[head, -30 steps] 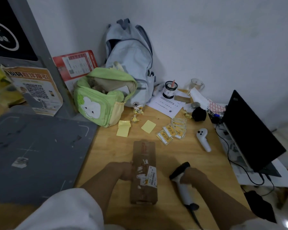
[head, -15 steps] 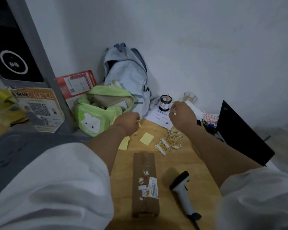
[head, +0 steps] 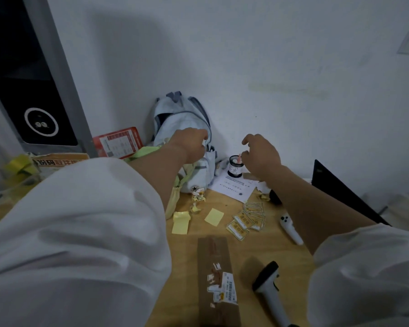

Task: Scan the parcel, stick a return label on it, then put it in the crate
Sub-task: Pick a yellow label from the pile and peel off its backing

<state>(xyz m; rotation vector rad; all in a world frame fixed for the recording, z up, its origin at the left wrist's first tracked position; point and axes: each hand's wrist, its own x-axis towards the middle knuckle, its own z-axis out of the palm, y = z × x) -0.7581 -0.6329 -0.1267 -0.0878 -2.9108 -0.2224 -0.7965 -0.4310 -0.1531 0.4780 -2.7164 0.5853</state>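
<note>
Both arms are stretched out toward the back wall. The left hand (head: 191,143) is curled up against the pale blue backpack (head: 184,119), can't tell if it's gripping anything. The right hand (head: 261,154) hangs half open and empty by the little black jar (head: 234,166). The brown parcel (head: 219,283) lies flat on the wooden desk (head: 265,251), untouched, with the scanner (head: 268,287) just right of it and the yellow return labels (head: 247,220) beyond it.

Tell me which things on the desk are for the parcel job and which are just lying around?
For the job:
brown parcel
barcode scanner
return labels

Just lying about:
blue backpack
green bag
yellow sticky notes
white controller
laptop
small jar

No crate is in view.
</note>
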